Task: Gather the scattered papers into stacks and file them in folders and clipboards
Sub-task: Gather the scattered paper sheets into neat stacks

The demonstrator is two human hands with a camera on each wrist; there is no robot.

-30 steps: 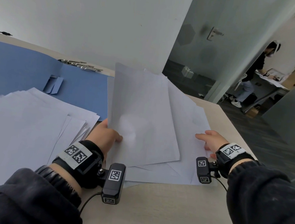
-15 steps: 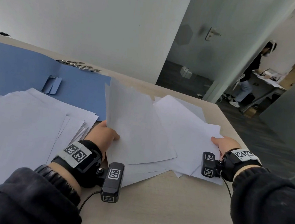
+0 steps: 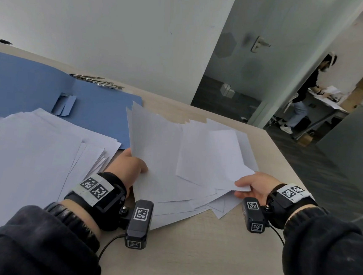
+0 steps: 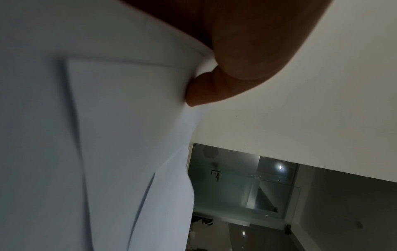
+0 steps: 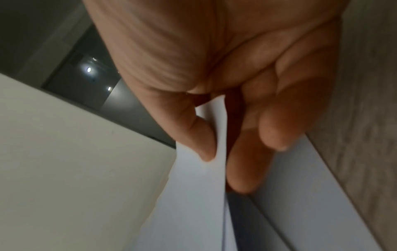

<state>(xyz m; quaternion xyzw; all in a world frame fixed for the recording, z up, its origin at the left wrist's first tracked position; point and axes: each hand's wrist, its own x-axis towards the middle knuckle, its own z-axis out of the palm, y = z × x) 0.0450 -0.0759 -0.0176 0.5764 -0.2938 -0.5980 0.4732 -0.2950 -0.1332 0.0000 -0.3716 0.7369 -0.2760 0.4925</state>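
On the table, centre of the frame: the loose papers point(image 3: 187, 159) are lying fanned and overlapping on the wooden table point(image 3: 198, 259), between the two hands.
Left hand: the left hand point(image 3: 129, 168) is pinching the left edge of the top sheets, thumb on top and the other fingers hidden under the paper; the left wrist view is showing a fingertip point(image 4: 201, 91) pressing into the sheet.
Right hand: the right hand point(image 3: 257, 185) is pinching the lower right corner of some sheets, thumb point(image 5: 199, 141) above and fingers point(image 5: 247, 163) below.
Other things: a second paper pile point(image 3: 31, 157) is sitting at the left of the frame, and the open blue folder point(image 3: 104, 110) is lying behind it, at the upper left.
Handling: the sheets are looking thin, light and floppy, and probably slippery on each other. A judgement: taking hold at two opposite edges, with fingers under and thumb over, should be keeping them together; a one-corner grip could be letting the sheets fan out or crease.
Change: compared with half a second ago, the right hand is now lifting a corner and is sitting closer to the middle, and the fan of sheets is looking tighter.
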